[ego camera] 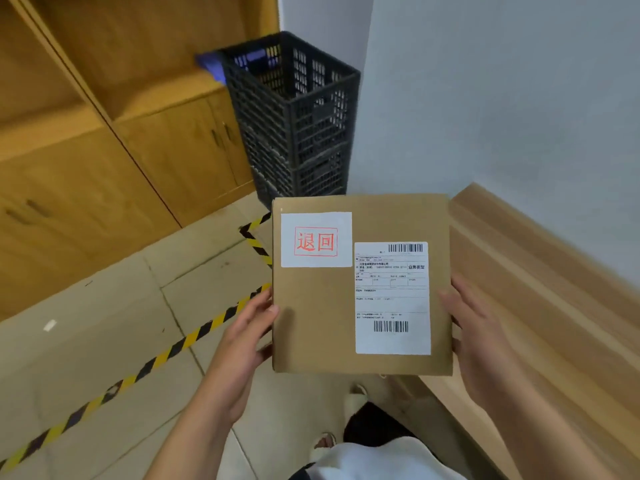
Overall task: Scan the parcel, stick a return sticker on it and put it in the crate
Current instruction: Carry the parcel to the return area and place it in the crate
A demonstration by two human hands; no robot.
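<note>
**Nearly home: stickered parcel carried toward the crate**

Held flat between both hands, label side up: a brown cardboard parcel point(318, 306), the left hand point(242, 344) gripping its left edge with the thumb over the top face, the right hand point(478, 337) gripping its right edge. Already stuck at the upper left of the top face, a white return sticker point(316, 239) stamped in red; just beside it, the white shipping label point(392, 298) with two barcodes. Ahead, against the wall corner and well apart from the parcel, a tall black slatted crate point(304, 123), apparently a stack, open at the top. To the right, a pale wood surface point(540, 271); underfoot, tiled floor crossed by yellow-and-black hazard tape point(194, 336).

Judged to be the last step. Best done by keeping the parcel level, bringing it squarely over the crate's opening, clearing the rim, then lowering rather than dropping.
</note>
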